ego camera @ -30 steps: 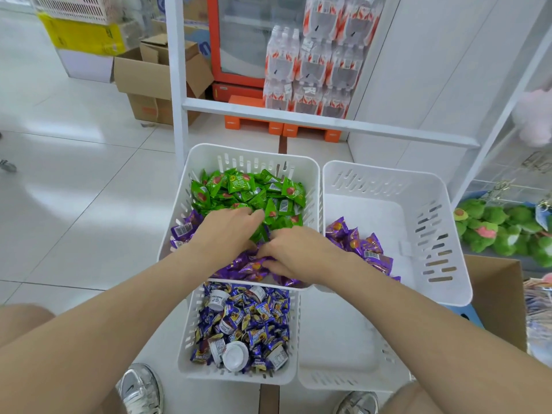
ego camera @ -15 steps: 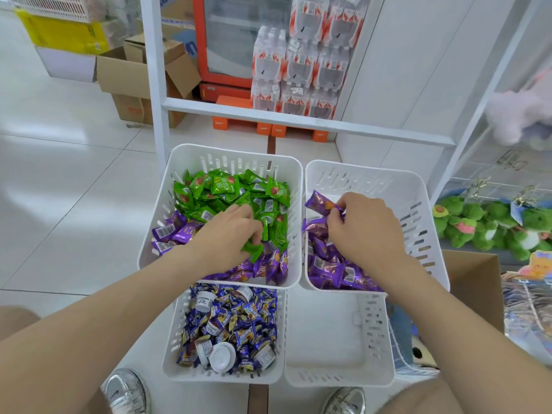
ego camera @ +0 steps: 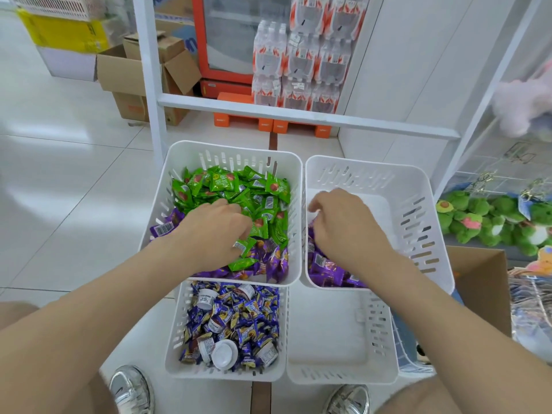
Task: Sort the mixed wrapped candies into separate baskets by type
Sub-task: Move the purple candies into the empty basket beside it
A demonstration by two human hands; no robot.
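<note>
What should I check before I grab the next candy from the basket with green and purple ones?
1. Left hand reaches into the mixed basket: ok.
2. Mixed basket sorted: not ok; purple candies lie beside green candies.
3. Right basket holds only its purple pile: ok, as far as shows.
4. Right hand free: cannot tell; its underside is hidden.
5. Left hand pinches a candy: cannot tell.
</note>
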